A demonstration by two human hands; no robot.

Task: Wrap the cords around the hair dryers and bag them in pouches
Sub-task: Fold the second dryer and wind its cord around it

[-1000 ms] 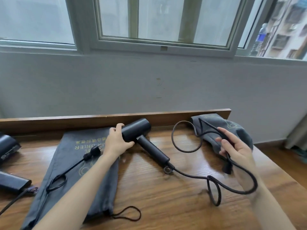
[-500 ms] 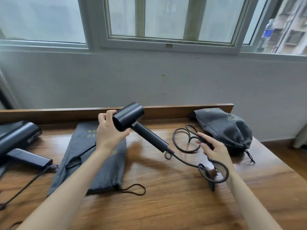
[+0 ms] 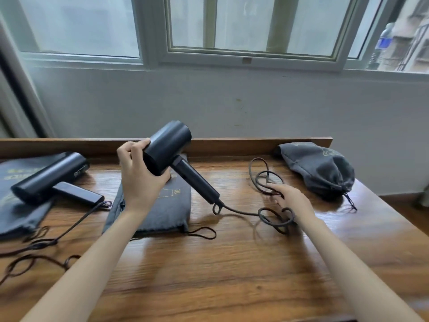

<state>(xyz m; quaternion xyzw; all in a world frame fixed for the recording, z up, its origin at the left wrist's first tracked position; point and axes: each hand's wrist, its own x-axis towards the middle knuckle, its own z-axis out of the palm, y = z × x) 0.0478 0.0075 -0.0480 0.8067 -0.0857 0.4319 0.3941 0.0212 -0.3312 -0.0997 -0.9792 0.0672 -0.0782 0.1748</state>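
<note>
My left hand (image 3: 139, 180) grips the barrel of a black hair dryer (image 3: 171, 151), held tilted above the wooden table (image 3: 232, 270) with its handle pointing down to the right. Its black cord (image 3: 241, 213) runs from the handle's end to loose loops on the table. My right hand (image 3: 293, 202) lies low over those loops and holds the cord, fingers pointing left. A flat grey pouch (image 3: 167, 210) lies under the dryer. A second black hair dryer (image 3: 51, 177) rests at the left on another grey pouch (image 3: 14, 214).
A filled grey pouch (image 3: 322, 170) with its drawstring pulled sits at the back right. The second dryer's cord (image 3: 41, 242) trails in loops towards the front left edge. A raised wooden ledge (image 3: 232, 145) and a wall close the far side.
My left hand has lifted the dryer higher off the table and tilted it. My right hand has dropped to the table with the cord. The view has shifted right to left.
</note>
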